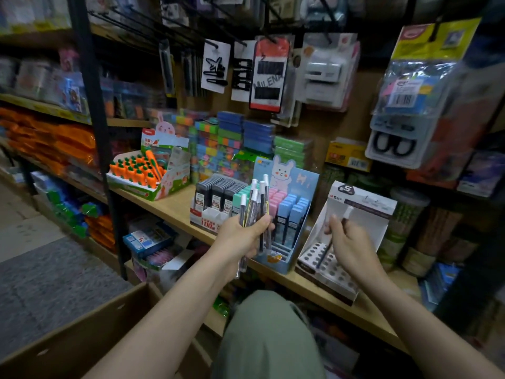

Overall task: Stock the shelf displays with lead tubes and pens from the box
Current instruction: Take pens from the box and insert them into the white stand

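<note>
The left hand (243, 236) grips a bundle of pens (255, 212), fingers curled round their barrels, white caps pointing up. It holds them in front of the blue rabbit display (289, 214), which carries rows of pink and blue lead tubes (293, 212). The right hand (347, 242) pinches a single dark pen (332, 239) with a white cap, tilted, its lower tip at the holes of the white pen display (336, 236). That display stands on the wooden shelf (175, 206), just right of the rabbit display, and its perforated tray shows many open holes; whether the tip sits inside one cannot be told.

To the left of the rabbit display sits a grey display of dark lead tubes (216, 198), and further left a carrot display (139, 170) with orange pieces. Stacked coloured packs (218, 140) stand behind them. Carded hair clips (216, 67) and other packets hang from hooks above.

The cardboard box (82, 337) lies open at lower left, near the person's knee (267, 324) in green cloth. A grey mat (54, 283) covers the floor beside it.
</note>
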A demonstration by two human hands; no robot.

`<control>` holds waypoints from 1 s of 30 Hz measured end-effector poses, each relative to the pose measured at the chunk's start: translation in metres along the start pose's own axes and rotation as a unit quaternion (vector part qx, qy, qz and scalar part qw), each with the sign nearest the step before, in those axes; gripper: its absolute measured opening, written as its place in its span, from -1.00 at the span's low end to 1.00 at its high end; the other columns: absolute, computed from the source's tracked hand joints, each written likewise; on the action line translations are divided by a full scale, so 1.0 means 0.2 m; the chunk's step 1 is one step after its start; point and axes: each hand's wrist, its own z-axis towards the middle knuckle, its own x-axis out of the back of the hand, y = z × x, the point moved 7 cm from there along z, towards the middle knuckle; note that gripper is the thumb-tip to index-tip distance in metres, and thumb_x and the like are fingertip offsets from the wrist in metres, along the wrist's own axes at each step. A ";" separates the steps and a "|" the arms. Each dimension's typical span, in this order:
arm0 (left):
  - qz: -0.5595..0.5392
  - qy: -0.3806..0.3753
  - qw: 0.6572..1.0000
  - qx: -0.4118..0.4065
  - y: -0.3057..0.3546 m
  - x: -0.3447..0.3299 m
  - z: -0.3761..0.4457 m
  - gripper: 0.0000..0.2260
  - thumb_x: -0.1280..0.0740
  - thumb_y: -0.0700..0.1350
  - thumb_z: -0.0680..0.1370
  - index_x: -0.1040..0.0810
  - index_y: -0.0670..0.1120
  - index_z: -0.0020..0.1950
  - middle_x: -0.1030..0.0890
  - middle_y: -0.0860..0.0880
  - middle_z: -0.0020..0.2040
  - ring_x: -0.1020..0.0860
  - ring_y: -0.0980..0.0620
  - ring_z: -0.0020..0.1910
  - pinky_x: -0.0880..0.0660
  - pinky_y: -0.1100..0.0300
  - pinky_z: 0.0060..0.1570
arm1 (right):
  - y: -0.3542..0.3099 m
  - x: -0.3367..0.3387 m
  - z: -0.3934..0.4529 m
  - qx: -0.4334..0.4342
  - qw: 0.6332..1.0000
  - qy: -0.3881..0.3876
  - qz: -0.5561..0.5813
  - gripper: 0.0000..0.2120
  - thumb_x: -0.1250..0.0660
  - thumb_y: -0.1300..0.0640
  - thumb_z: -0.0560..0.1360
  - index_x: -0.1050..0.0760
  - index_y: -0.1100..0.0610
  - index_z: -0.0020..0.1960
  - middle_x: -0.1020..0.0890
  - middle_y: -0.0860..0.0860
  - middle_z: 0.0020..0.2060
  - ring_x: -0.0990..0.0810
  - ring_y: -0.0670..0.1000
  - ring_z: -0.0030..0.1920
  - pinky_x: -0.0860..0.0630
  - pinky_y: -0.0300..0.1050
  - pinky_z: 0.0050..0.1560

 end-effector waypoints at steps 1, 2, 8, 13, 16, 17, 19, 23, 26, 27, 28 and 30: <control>0.008 -0.003 1.000 0.001 0.00 -0.01 0.00 -0.88 -0.38 -0.04 0.56 -0.60 -0.09 -0.01 -0.70 -0.02 -0.15 -0.35 0.19 -0.59 -0.27 0.31 -0.56 | 0.04 0.00 0.00 -0.001 1.000 -0.001 -0.029 -0.56 -0.08 -0.05 0.65 -0.47 0.08 -0.32 -0.45 -0.05 -0.63 -0.46 -0.14 -0.55 -0.31 -0.27 -0.50; 0.016 -0.003 1.000 0.004 -0.01 -0.02 0.01 -0.87 -0.38 -0.04 0.56 -0.60 -0.08 0.00 -0.69 -0.01 -0.17 -0.34 0.18 -0.58 -0.26 0.30 -0.54 | 0.07 -0.01 -0.01 0.001 0.998 -0.011 -0.058 -0.54 -0.08 -0.03 0.65 -0.43 0.09 -0.37 -0.47 -0.04 -0.60 -0.48 -0.14 -0.53 -0.30 -0.29 -0.51; 0.041 -0.001 0.999 0.031 -0.06 -0.03 0.01 -0.83 -0.37 -0.04 0.57 -0.59 -0.10 0.08 -0.67 0.05 -0.24 -0.38 0.23 -0.61 -0.28 0.36 -0.56 | 0.16 -0.19 -0.05 0.037 0.968 -0.064 -0.239 -0.61 0.04 -0.12 0.66 -0.42 0.02 -0.15 -0.54 -0.04 -0.24 -0.50 -0.01 -0.20 -0.45 0.00 -0.07; 0.049 0.009 0.998 0.044 -0.08 -0.01 0.01 -0.81 -0.36 -0.08 0.57 -0.58 -0.17 0.10 -0.68 -0.04 -0.18 -0.37 0.20 -0.62 -0.24 0.33 -0.59 | 0.17 -0.28 -0.09 0.067 0.962 -0.051 -0.259 -0.65 0.05 -0.10 0.66 -0.44 0.02 -0.06 -0.51 -0.04 -0.14 -0.49 0.04 -0.02 -0.36 0.01 0.06; 0.056 0.012 0.997 0.056 -0.10 -0.02 0.02 -0.81 -0.37 -0.07 0.57 -0.58 -0.17 0.08 -0.68 -0.01 -0.22 -0.37 0.20 -0.61 -0.26 0.32 -0.58 | 0.12 -0.29 -0.07 0.069 0.965 -0.071 -0.244 -0.60 0.08 -0.10 0.66 -0.42 0.05 -0.11 -0.52 -0.02 -0.17 -0.51 0.10 -0.03 -0.38 0.02 0.03; 0.059 0.011 0.996 0.061 -0.11 -0.03 0.01 -0.82 -0.37 -0.07 0.57 -0.58 -0.16 0.08 -0.69 -0.02 -0.19 -0.37 0.20 -0.60 -0.26 0.32 -0.57 | 0.10 -0.28 -0.06 0.066 0.969 -0.068 -0.229 -0.56 0.09 -0.11 0.66 -0.44 0.08 -0.13 -0.54 0.01 -0.17 -0.50 0.11 -0.03 -0.41 0.05 0.05; 0.066 0.007 0.996 0.065 -0.11 -0.05 0.01 -0.82 -0.36 -0.07 0.57 -0.57 -0.15 0.09 -0.71 -0.06 -0.11 -0.35 0.18 -0.59 -0.26 0.31 -0.55 | 0.05 -0.21 -0.03 0.057 0.983 -0.037 -0.170 -0.52 0.09 -0.12 0.66 -0.45 0.11 -0.16 -0.54 0.06 -0.18 -0.49 0.10 -0.07 -0.46 0.10 0.04; 0.065 -0.005 0.996 0.063 -0.10 -0.11 0.00 -0.85 -0.34 -0.09 0.60 -0.55 -0.14 0.11 -0.71 -0.11 -0.05 -0.28 0.14 -0.55 -0.22 0.30 -0.54 | -0.01 -0.03 0.09 -0.004 0.999 -0.019 -0.033 -0.57 0.01 -0.18 0.64 -0.44 0.06 -0.17 -0.57 -0.01 -0.31 -0.52 -0.06 -0.32 -0.36 -0.13 -0.36; 0.035 -0.009 0.997 0.067 -0.09 -0.18 0.00 -0.83 -0.34 -0.09 0.59 -0.55 -0.14 0.12 -0.71 -0.11 -0.04 -0.26 0.13 -0.54 -0.21 0.30 -0.55 | -0.01 0.01 0.16 -0.049 0.992 -0.046 0.106 -0.64 -0.10 -0.12 0.64 -0.47 0.11 -0.11 -0.63 0.02 -0.27 -0.49 -0.06 -0.37 -0.41 -0.13 -0.32; 0.012 -0.010 0.998 0.068 -0.09 -0.20 -0.01 -0.85 -0.34 -0.10 0.59 -0.55 -0.14 0.11 -0.72 -0.11 -0.06 -0.25 0.13 -0.54 -0.20 0.31 -0.56 | 0.00 0.00 0.17 -0.058 0.986 -0.064 0.142 -0.66 -0.11 -0.09 0.64 -0.48 0.12 -0.10 -0.64 0.03 -0.27 -0.49 -0.06 -0.39 -0.44 -0.14 -0.34; -0.017 -0.008 0.998 0.068 -0.09 -0.23 -0.01 -0.86 -0.35 -0.10 0.59 -0.55 -0.14 0.08 -0.72 -0.10 -0.07 -0.25 0.14 -0.56 -0.20 0.32 -0.57 | 0.00 0.00 0.17 -0.069 0.979 -0.083 0.173 -0.68 -0.13 -0.07 0.64 -0.48 0.13 -0.07 -0.64 0.05 -0.25 -0.51 -0.08 -0.39 -0.48 -0.17 -0.34; -0.069 0.010 0.996 0.062 -0.10 -0.25 -0.02 -0.88 -0.35 -0.12 0.59 -0.55 -0.15 0.05 -0.72 -0.09 -0.11 -0.24 0.15 -0.57 -0.20 0.33 -0.59 | 0.01 -0.02 0.16 -0.094 0.959 -0.113 0.240 -0.75 -0.15 -0.04 0.64 -0.47 0.12 0.00 -0.64 0.10 -0.14 -0.55 -0.08 -0.32 -0.55 -0.22 -0.29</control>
